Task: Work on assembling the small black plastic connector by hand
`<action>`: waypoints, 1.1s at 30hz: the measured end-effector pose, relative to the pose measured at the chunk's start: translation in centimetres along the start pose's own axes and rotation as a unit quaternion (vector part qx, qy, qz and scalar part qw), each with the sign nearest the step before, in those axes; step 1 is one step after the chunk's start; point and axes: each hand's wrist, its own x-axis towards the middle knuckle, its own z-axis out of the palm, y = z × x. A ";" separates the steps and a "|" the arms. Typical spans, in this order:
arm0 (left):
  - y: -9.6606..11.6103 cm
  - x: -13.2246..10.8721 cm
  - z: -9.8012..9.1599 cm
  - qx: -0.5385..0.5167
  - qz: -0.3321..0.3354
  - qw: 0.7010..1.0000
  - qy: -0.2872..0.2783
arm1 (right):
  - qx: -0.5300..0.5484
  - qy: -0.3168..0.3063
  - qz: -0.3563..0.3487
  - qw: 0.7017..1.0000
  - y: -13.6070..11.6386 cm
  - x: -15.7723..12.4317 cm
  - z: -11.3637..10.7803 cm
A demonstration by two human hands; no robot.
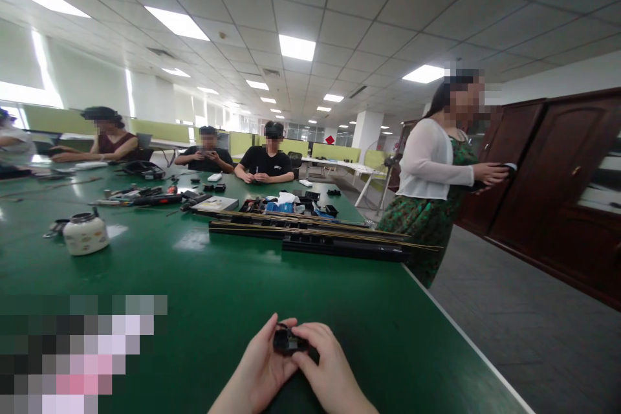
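Observation:
A small black plastic part (pixel 286 341) with a hollow, box-like end is held between both hands, just above the near edge of the green table (pixel 204 323). Around its left side curl the fingers of my left hand (pixel 262 362), with the palm turned up beneath it. My right hand (pixel 325 356) grips the part from the right, thumb in front and fingers over the top. Fingers cover much of the part, so its exact kind cannot be made out.
Long black rails (pixel 339 246) with thin brass-coloured rods lie across the table ahead. Behind them are a box of small parts (pixel 286 204) and scattered tools (pixel 145 196). A cream jar (pixel 86 234) stands left. Several people sit beyond; a person (pixel 431 162) stands at the right.

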 end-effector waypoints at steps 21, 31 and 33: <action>3.4 -0.4 -2.7 0.751 0.256 0.608 -0.035 | -0.001 -0.023 0.077 0.997 1.6 0.5 -0.1; 3.2 0.0 -3.0 0.759 0.264 0.594 -0.032 | -0.032 -0.031 0.061 0.997 1.1 0.5 -0.1; 3.2 0.1 -3.0 0.759 0.264 0.594 -0.027 | -0.041 -0.026 0.061 0.997 1.1 0.4 0.0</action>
